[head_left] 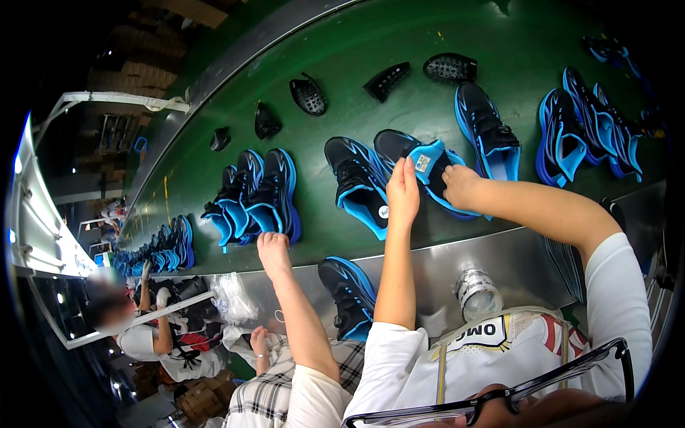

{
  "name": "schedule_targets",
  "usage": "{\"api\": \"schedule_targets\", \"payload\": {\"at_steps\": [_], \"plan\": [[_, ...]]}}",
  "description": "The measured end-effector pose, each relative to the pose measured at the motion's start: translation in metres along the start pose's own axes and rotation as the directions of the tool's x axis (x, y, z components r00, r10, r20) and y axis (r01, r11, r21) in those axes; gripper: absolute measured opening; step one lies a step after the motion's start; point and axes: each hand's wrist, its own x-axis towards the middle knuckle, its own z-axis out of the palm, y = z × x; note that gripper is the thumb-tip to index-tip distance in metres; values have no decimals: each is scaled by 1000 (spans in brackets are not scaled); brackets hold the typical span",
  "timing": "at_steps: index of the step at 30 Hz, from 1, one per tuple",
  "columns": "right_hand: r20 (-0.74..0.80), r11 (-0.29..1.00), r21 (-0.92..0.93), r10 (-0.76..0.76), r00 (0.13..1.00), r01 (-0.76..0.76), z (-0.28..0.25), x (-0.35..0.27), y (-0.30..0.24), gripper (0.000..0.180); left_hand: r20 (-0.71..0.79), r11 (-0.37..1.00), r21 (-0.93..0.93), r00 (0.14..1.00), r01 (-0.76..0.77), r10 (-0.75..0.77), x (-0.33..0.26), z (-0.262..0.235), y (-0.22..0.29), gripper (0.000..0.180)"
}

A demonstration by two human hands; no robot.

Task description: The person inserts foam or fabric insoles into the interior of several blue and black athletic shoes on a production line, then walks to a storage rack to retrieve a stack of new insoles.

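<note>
Two hands at frame centre: left hand (403, 192) pinches the blue tongue of a black-and-blue sneaker (421, 167) on the green conveyor belt (342, 57); right hand (460, 187) grasps its collar. Neighbouring shoes lie untouched.

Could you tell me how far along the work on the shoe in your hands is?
Done: the insole is already partly inside the shoe on the belt. In hand: the left hand grips its blue end while the right hand rests on the shoe's opening. Left: that end sticks up, not yet flat. Nearby shoes look unattended.
</note>
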Motion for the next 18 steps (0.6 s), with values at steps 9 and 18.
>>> {"api": "schedule_targets", "payload": {"at_steps": [9,18], "plan": [[124,998,0,-64,990,65,-3,-2,3,26,-326,953,218,904,-212,276,-1,27,-5,31],[346,900,435,-138,928,-28,-34,-29,-3,64,-200,822,454,860,-344,470,1,29,11,27]]}}
